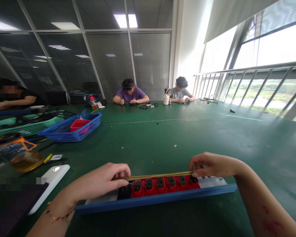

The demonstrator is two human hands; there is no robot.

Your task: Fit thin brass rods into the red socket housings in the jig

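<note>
The socket strip (pixel 150 199) lay lengthwise on the tabletop (pixel 143 144), in front of the person, with a row of red sockets (pixel 160 187) facing up. A yellow strand (pixel 160 175) ran along its far edge between the two hands. The step in hand was judged to be handling this strand along the strip; any further move would call for both ends kept level. The right hand's (pixel 209 166) grip pinched the strand near the last socket. The left hand (pixel 106 179) had its thumb over a black module (pixel 124 194); whether its grip closed on the strand could not be told.

Containers, left side: a blue basket (pixel 70 136) held a red tray (pixel 80 124); a green basket (pixel 40 125) held dark cables (pixel 31 117); a glass jar (pixel 13 154) held amber liquid (pixel 29 161).
</note>
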